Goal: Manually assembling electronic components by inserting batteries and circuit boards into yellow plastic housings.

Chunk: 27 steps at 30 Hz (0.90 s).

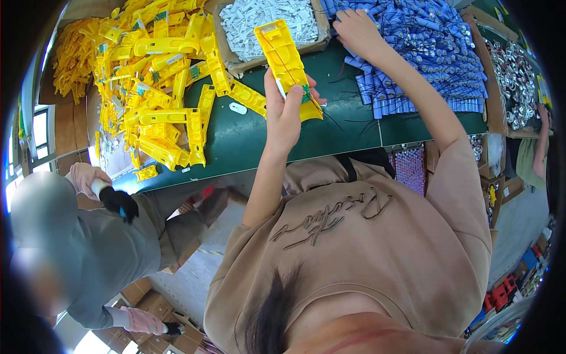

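A yellow plastic housing half (282,53), held open side up, is gripped in my left hand (284,115). A small green circuit board (306,93) sits near its lower end, with thin red and black wires running along and out of it. My right hand (358,36) is at the left edge of a large pile of blue cylindrical battery cells with black leads (413,53). Its fingers are curled down among the cells, and what they pinch, if anything, is hidden. Next to that hand is a cardboard box (326,36) of small white plastic parts (268,26).
Many yellow housings (171,127) are heaped on the green table (339,127) at left. A loose white oval part (238,108) lies near them. At far right stands a box of shiny metal parts (512,82). A person in grey with black gloves (119,203) is at left.
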Available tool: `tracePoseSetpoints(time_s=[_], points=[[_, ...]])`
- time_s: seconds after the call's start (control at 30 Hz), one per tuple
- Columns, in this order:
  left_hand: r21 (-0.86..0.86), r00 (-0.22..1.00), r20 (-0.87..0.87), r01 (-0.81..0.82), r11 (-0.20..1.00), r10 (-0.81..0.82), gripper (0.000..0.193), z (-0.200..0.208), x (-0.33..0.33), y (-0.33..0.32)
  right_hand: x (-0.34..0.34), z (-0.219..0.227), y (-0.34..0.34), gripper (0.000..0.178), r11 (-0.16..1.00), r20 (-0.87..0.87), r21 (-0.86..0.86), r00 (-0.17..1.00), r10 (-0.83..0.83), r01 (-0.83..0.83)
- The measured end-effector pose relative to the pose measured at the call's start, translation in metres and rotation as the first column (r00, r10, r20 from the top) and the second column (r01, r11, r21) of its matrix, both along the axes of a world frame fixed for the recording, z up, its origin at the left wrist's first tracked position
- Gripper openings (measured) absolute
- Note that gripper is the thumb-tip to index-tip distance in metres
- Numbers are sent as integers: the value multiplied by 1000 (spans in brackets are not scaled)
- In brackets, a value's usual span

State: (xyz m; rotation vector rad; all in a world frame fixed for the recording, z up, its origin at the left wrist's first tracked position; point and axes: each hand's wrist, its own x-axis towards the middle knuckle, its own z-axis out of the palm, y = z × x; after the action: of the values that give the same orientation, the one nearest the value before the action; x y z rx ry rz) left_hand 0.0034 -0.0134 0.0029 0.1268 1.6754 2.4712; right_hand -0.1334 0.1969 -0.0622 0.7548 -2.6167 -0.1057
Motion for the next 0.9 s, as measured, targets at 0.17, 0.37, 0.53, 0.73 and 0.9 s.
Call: tracePoseSetpoints(time_s=[0.17,0.37,0.53,0.73,0.9], points=[[-17,1000,-4,0,1000,0,38,0,1,-6,-10,-11,-1,14,980,114,172,990,84,-103],[-14,1000,-9,-23,1000,22,35,-1,-2,-12,12,33,26,17,985,385,-144,912,141,-92],[9,999,1,-44,999,44,34,0,0,-12,46,57,39,30,681,581,-703,716,386,203],[-16,1000,6,19,1000,-19,38,5,1,4,93,78,-6,42,-158,229,-757,484,845,634],[-8,996,44,-72,997,73,32,-6,-3,-2,90,70,-13,41,-301,6,-709,433,902,638]])
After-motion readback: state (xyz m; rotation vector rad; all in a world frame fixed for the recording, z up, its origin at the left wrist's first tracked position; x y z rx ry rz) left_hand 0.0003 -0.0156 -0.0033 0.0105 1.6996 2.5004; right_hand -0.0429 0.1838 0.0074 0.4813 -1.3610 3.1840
